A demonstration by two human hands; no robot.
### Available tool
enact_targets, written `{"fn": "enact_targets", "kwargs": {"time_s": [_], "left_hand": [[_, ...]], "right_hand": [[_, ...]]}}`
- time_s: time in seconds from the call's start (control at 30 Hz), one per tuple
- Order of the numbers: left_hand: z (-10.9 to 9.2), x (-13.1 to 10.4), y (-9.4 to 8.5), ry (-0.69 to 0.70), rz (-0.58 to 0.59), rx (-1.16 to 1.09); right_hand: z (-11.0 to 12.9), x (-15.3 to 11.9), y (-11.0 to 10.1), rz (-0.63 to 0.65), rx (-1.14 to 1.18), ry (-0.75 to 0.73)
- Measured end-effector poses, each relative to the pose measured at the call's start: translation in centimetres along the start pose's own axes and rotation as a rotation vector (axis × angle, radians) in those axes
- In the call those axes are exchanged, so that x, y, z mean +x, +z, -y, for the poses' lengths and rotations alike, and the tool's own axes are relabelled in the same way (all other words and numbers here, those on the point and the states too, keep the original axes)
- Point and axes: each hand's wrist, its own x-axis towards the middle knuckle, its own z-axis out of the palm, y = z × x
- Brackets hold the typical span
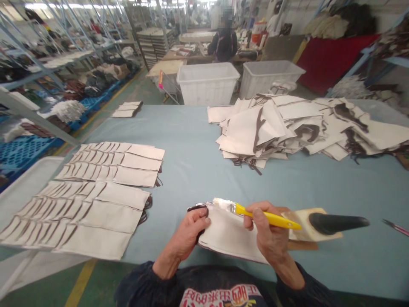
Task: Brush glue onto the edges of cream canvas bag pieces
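A cream fabric piece (233, 236) with dark edging lies at the table's near edge, in front of my body. My left hand (192, 226) pinches its dark-edged left end between thumb and fingers. Closed around the yellow handle of a paintbrush (271, 218) is my right hand (271, 233), above the right part of the piece. The brush's whitish bristles point left and meet the piece's far edge near my left hand. Just right of my right hand, a black tapered object (338, 222) rests on a stained, pale pad (303, 230).
Overlapping rows of cream pieces (108, 213) cover the left side of the blue-green table (188, 170). A loose heap of similar pieces (271, 123) stands at the far right. A pointed tool (396, 227) lies at the right. Beyond are white bins (207, 83) and a person (223, 44).
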Motion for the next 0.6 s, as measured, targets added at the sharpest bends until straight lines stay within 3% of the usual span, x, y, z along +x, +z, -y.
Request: {"fn": "enact_targets", "kwargs": {"time_s": [0.1,0.23,0.3,0.47,0.6], "left_hand": [[0.0,0.1,-0.1,0.006,0.004,-0.002],[0.0,0.1,-0.2,0.011,-0.003,-0.014],[0.0,0.0,-0.2,0.01,-0.009,-0.021],[-0.1,-0.1,-0.2,0.016,0.009,-0.007],[-0.1,0.5,0.0,0.002,0.025,0.003]], "right_hand": [[-0.2,0.1,0.7,0.079,0.007,0.061],[-0.7,0.6,1.6,-0.108,0.08,0.04],[-1.2,0.7,1.4,-0.138,0.033,0.02],[-3.0,0.5,0.8,-0.082,-0.226,0.032],[-4.0,1.2,2.3,0.042,-0.37,0.05]]}}
